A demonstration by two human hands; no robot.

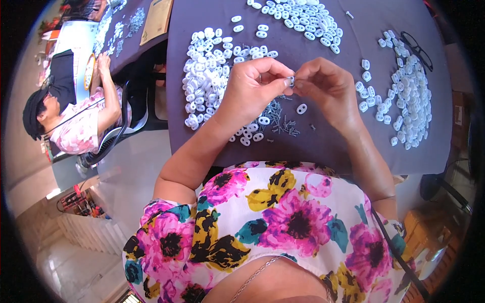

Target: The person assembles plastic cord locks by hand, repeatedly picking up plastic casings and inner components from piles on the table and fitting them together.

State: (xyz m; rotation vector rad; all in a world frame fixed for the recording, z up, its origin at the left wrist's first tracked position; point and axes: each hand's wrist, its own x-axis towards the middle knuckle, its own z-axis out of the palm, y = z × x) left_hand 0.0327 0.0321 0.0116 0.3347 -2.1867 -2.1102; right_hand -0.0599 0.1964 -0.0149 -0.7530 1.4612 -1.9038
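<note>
My left hand (252, 87) and my right hand (327, 90) meet above the dark tabletop, thumbs and forefingers pinched together. Between the left fingertips is a small pale piece (291, 81), mostly covered, so its kind is hard to tell. The right fingertips touch or nearly touch it; what they pinch is hidden. Below the hands lies a loose scatter of small grey metal screws (275, 118). One white oval plastic piece with two holes (301, 108) rests beside them. A heap of similar white pieces (204, 76) spreads next to my left hand and partly behind it.
More white two-hole pieces (310, 20) lie at the far side, and another white heap (411, 101) at the right. Black-framed glasses (418, 50) sit near the right edge. At left, another person (76, 116) sits at a table with a wooden board (156, 21).
</note>
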